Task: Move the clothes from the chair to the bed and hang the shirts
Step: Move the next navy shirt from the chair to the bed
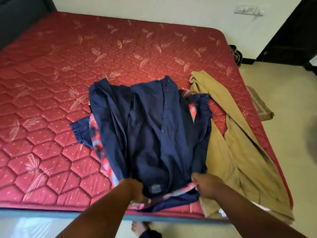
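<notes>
Head view: crumpled navy shirt (154, 134), quilted mattress (51, 100).

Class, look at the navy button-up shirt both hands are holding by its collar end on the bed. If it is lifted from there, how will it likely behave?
The navy shirt lies creased and bunched, so it will probably hang limp rather than hold its shape. It looks like thin cloth, likely light. It overlaps a red patterned garment, which may drag along as the left hand and right hand lift.
</notes>
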The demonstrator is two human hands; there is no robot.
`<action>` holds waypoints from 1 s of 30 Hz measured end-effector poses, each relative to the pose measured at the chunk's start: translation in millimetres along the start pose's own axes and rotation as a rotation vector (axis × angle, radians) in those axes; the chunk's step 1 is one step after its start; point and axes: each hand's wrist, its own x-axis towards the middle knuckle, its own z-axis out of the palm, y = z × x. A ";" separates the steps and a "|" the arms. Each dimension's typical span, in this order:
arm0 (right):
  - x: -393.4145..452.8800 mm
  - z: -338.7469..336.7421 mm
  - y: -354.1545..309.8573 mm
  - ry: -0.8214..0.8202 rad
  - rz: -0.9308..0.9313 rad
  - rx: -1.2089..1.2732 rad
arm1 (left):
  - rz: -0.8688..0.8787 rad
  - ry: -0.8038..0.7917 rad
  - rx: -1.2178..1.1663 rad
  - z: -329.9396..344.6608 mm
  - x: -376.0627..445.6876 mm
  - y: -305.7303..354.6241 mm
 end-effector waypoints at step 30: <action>-597.6 378.4 430.8 0.383 1.069 0.824 | 0.964 0.283 0.979 146.6 -95.3 866.2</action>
